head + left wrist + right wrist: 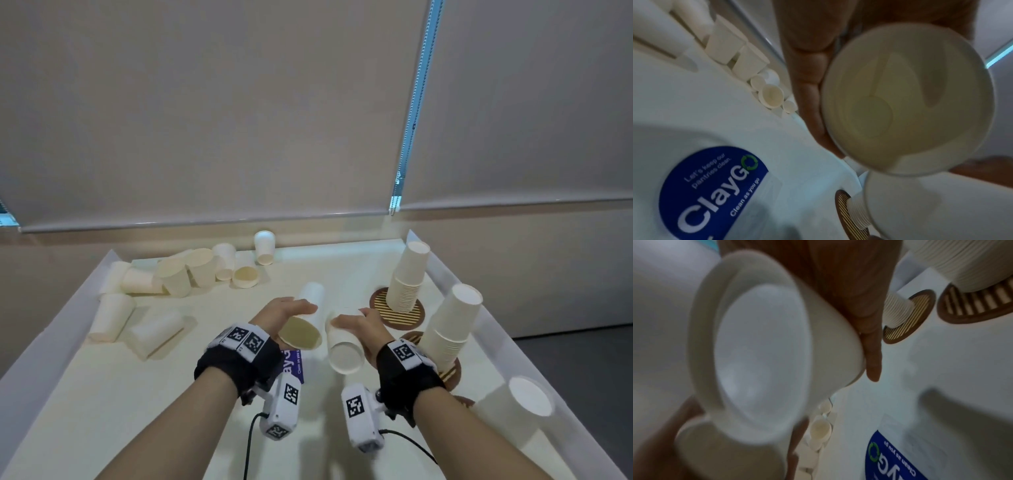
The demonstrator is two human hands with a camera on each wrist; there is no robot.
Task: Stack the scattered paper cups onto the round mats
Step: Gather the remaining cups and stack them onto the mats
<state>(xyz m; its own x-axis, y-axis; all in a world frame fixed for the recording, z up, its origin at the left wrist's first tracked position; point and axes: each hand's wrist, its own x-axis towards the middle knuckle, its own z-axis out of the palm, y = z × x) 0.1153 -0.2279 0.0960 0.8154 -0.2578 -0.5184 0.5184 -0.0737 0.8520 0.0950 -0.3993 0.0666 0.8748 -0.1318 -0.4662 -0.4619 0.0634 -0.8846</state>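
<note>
My left hand [284,308] grips a white paper cup [303,329] lying sideways, its mouth [906,100] turned toward me. Right beside it my right hand [359,323] holds a second cup [344,353], whose closed base [760,361] points at me. The two cups sit close together above the tray's middle. To the right, a tall leaning stack [407,277] stands on a brown striped round mat [411,317]. A nearer stack [452,322] stands on another mat [450,371]. Several loose cups [191,270] lie at the back left.
The white tray [51,359] has raised side walls. Two more cups [109,317] lie on their sides at the left. An upturned cup [520,411] stands at the front right. A blue round sticker [711,190] lies under my hands. Window blinds hang behind.
</note>
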